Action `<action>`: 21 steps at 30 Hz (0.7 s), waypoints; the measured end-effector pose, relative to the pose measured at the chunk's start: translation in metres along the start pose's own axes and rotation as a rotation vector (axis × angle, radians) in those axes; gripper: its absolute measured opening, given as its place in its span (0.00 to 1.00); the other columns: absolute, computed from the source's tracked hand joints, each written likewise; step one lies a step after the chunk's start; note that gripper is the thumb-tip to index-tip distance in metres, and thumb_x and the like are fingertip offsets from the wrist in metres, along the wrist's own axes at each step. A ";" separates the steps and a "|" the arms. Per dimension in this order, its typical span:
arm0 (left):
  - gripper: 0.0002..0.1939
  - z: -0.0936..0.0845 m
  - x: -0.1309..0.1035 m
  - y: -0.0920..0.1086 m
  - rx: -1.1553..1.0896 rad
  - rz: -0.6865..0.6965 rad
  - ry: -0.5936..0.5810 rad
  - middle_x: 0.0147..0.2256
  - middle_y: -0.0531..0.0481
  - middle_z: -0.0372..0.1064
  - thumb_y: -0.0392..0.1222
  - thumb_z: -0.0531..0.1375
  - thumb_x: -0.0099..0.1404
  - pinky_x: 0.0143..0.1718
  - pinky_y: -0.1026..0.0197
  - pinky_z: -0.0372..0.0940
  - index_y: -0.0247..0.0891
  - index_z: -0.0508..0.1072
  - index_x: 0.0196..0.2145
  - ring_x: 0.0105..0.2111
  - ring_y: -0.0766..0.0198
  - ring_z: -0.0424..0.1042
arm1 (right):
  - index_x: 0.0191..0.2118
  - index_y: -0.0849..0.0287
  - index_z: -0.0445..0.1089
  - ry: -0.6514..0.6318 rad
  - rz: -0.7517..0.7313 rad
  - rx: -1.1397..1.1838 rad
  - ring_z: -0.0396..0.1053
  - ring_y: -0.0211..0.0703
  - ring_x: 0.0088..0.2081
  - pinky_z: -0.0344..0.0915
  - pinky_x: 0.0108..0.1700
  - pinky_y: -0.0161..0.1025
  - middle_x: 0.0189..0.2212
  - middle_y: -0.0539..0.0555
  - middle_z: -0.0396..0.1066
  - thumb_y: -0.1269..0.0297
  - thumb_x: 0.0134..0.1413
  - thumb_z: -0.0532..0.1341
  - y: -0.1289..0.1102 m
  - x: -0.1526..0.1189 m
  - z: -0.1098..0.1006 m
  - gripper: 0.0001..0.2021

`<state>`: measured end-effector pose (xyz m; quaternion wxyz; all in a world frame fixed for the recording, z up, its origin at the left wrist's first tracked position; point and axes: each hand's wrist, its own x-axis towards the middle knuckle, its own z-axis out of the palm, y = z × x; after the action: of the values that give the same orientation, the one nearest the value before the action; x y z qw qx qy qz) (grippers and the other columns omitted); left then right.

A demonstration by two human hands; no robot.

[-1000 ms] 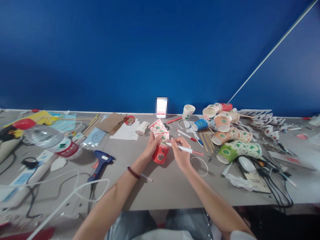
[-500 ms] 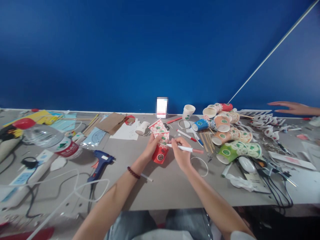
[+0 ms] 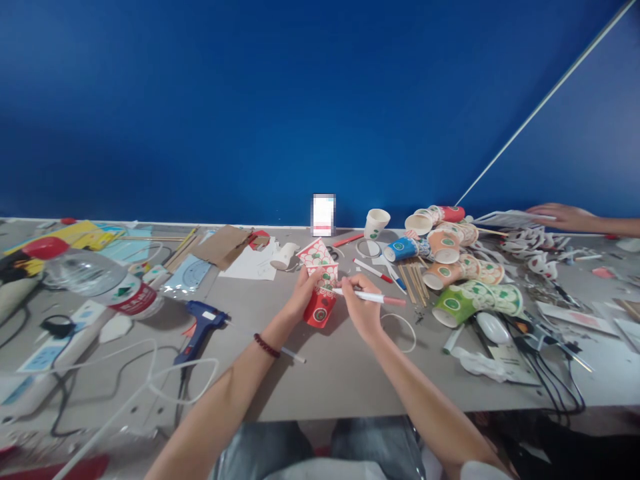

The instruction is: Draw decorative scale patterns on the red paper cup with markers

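Observation:
My left hand [image 3: 301,293] is wrapped round a red-and-white patterned paper cup [image 3: 320,310], tilted above the table, with a cut, pointed flap at its top. My right hand [image 3: 361,303] grips a white marker pen [image 3: 373,297] with a reddish end. The pen's tip points left and meets or nearly meets the cup's side; I cannot tell whether it touches. Part of the cup is covered by my left fingers. Below the hands a thin white stick [image 3: 294,355] lies on the table.
A blue glue gun [image 3: 203,327] and a water bottle [image 3: 100,283] lie left. Right are a blue paper cup [image 3: 401,249], a green paper cup [image 3: 453,305], wooden sticks [image 3: 414,283] and cables. A phone [image 3: 323,215] stands against the wall. Another person's hand [image 3: 565,217] reaches in at far right.
The other person's hand at far right has come down and now touches the white paper pieces, which are lifted. My hands, the cup and the pen have hardly moved.

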<state>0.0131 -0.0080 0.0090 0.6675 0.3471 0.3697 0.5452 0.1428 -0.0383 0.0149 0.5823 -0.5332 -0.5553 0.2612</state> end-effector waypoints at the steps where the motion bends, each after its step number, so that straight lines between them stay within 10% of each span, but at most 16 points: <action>1: 0.19 0.000 0.000 0.000 0.001 0.001 -0.001 0.36 0.50 0.72 0.48 0.64 0.57 0.36 0.60 0.67 0.40 0.64 0.43 0.33 0.63 0.73 | 0.22 0.58 0.65 -0.002 -0.001 0.005 0.65 0.39 0.24 0.61 0.30 0.37 0.19 0.49 0.68 0.61 0.54 0.58 0.000 0.000 0.000 0.12; 21: 0.18 0.001 -0.002 0.003 -0.016 0.010 -0.015 0.33 0.50 0.71 0.48 0.64 0.57 0.34 0.61 0.65 0.38 0.65 0.41 0.31 0.63 0.72 | 0.22 0.57 0.65 0.016 0.001 -0.021 0.64 0.38 0.24 0.60 0.30 0.37 0.20 0.49 0.68 0.61 0.53 0.58 0.000 -0.001 0.001 0.12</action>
<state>0.0120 -0.0097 0.0125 0.6704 0.3474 0.3587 0.5489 0.1420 -0.0389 0.0141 0.5809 -0.5416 -0.5532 0.2513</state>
